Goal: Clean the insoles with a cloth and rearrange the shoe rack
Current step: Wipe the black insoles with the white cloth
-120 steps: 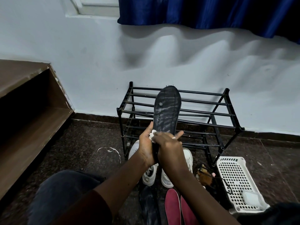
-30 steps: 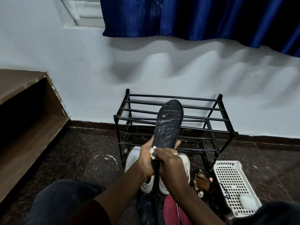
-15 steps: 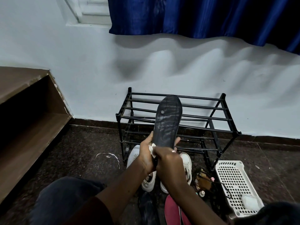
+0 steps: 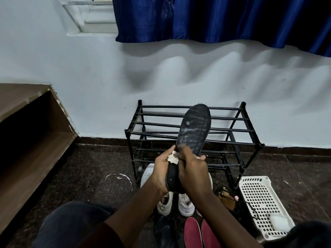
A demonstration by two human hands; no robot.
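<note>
A person's left hand [image 4: 161, 173] grips the black insole [image 4: 194, 133] upright before the empty shoe rack [image 4: 250, 138] as the right hand [image 4: 192, 173], now lower, pinches the cloth [image 4: 172, 158] near its heel, wiping nearly finished.

Light: dim indoor, cool bluish cast on the wall [image 4: 75, 83].
Source: from above and in front.
Shadows: the curtain [image 4: 215, 17] throws soft wavy shadows down the wall; the shelf [image 4: 32, 133] recess is near black.
Glare: faint sheen streaks on the insole [image 4: 194, 129].
Distortion: wide-angle bending at the edges.
Focus: centre fairly sharp; bottom corners soft, dark.
</note>
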